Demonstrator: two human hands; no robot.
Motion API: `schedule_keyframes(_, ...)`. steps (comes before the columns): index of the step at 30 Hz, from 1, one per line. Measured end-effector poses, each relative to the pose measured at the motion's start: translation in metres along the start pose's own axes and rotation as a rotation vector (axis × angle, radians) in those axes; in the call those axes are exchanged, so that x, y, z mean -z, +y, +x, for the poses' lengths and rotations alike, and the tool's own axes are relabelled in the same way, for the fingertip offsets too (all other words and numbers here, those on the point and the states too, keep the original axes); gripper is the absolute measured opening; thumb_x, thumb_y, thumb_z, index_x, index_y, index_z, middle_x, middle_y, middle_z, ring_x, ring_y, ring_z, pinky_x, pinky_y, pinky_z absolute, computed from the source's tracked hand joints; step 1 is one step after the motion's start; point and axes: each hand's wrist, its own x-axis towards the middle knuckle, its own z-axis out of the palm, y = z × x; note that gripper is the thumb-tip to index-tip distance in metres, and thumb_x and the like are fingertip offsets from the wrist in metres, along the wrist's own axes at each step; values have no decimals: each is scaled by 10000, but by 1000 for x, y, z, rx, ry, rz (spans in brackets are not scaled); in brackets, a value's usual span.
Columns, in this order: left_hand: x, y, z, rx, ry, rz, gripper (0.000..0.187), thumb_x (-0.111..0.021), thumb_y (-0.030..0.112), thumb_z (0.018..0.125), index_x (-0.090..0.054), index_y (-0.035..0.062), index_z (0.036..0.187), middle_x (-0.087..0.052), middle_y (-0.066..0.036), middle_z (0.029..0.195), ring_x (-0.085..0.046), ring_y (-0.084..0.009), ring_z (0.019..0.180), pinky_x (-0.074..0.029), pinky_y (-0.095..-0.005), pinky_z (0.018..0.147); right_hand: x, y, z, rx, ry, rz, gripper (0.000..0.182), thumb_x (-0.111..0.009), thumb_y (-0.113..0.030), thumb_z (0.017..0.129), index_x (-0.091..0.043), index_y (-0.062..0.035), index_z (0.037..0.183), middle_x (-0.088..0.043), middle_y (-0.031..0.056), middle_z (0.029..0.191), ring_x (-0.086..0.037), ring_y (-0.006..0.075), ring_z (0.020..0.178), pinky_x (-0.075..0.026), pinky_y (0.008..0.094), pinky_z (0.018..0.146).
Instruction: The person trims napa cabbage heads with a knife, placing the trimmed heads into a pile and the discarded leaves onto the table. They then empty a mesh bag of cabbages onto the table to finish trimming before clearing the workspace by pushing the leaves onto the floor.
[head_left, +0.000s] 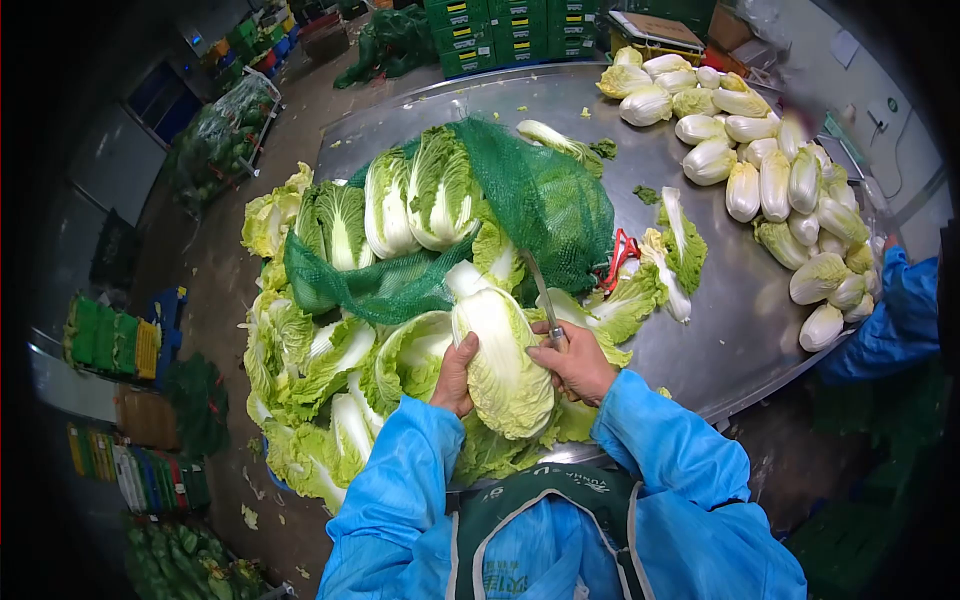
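A pale cabbage is held in front of the apron, stem end up and away. My left hand grips its left side, with the thumb on the leaves. On its right side, my right hand is closed round the handle of a knife, whose blade points up and away; some of its fingers are near the cabbage's leaves. Just beyond lies a green net bag with untrimmed cabbages in its opening. Loose outer leaves lie heaped to the left and under the cabbage.
Trimmed cabbages are piled along the right of the metal table. A co-worker's blue sleeve is at the far right edge. Red strapping and loose leaves lie right of the net. Green crates stand behind the table.
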Motion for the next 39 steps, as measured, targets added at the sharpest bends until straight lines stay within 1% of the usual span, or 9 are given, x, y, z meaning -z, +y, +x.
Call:
schedule_keyframes(9, 12, -8, -12, 328, -644, -789, 990, -625, 628, 737, -211, 44, 1421, -383, -201, 1360, -523, -450, 1076, -480, -585, 850, 81, -2, 27, 381, 281, -901, 398, -626, -98, 755, -552, 0, 1133, -627, 192, 928, -625, 351, 765, -507, 372, 709)
schedule_keyframes(12, -16, -6, -3, 389, -650, -957, 981, -625, 647, 721, -263, 41, 1402, -452, -179, 1306, -553, -397, 1031, -492, -546, 844, 103, 25, 38, 709, 449, -911, 420, -698, -157, 754, -561, -5, 1121, -634, 175, 977, -638, 298, 810, -507, 365, 721)
schedule_keyframes(16, -53, -8, 33, 89, -270, -453, 781, -585, 603, 780, -419, 63, 1319, -535, -147, 1237, -550, -342, 1069, -441, -524, 921, 56, -21, -20, 60, 191, -128, 494, -736, -224, 767, -546, -41, 1185, -634, 84, 939, -563, 109, 621, -473, 266, 574)
schedule_keyframes(23, -170, -58, 106, 100, -155, -58, 674, -519, 555, 857, -425, 72, 1318, -531, -109, 1274, -520, -288, 1143, -379, -445, 1013, 124, 3, -45, 199, 261, 201, 608, -683, -171, 813, -397, -75, 1341, -637, 80, 1046, -584, 105, 651, -458, 236, 492)
schedule_keyframes(27, -267, -74, 136, 68, -290, 379, 705, -496, 493, 895, -245, 107, 1429, -366, -68, 1421, -411, -187, 1245, -313, -387, 1010, 233, -3, -59, 192, 264, 1053, 505, -589, -330, 873, -479, -9, 1247, -650, 101, 1026, -662, 158, 783, -560, 265, 584)
schedule_keyframes(34, -237, -80, 150, 124, -254, 600, 502, -593, 208, 866, -437, -11, 1290, -615, -141, 1118, -598, -218, 1007, -441, -315, 881, 507, -86, -69, 565, 1156, 924, 360, -652, -385, 820, -570, -111, 1039, -641, 4, 814, -588, 131, 584, -424, 267, 410)
schedule_keyframes(36, -204, -67, 144, -57, -145, 711, 410, -621, 145, 853, -519, -34, 1208, -631, -134, 1079, -610, -187, 953, -461, -311, 869, 594, -92, -52, 837, 1012, 602, 373, -609, -418, 842, -566, -115, 1055, -616, 13, 766, -540, 138, 536, -425, 276, 409)
schedule_keyframes(38, -192, -37, 141, -207, -20, 728, 338, -645, 107, 836, -567, -45, 1127, -645, -120, 1022, -605, -173, 947, -469, -294, 866, 788, -42, -58, 577, 145, 590, 426, -531, -495, 872, -573, -110, 1051, -617, 41, 794, -525, 134, 517, -390, 291, 366)
schedule_keyframes(39, -189, -22, 141, -243, 78, 659, 307, -635, 103, 844, -572, -44, 1106, -649, -108, 1001, -608, -173, 939, -471, -290, 855, 772, -58, -39, 634, 970, 602, 497, -505, -561, 859, -573, -113, 1062, -603, 46, 861, -495, 132, 498, -388, 274, 381)
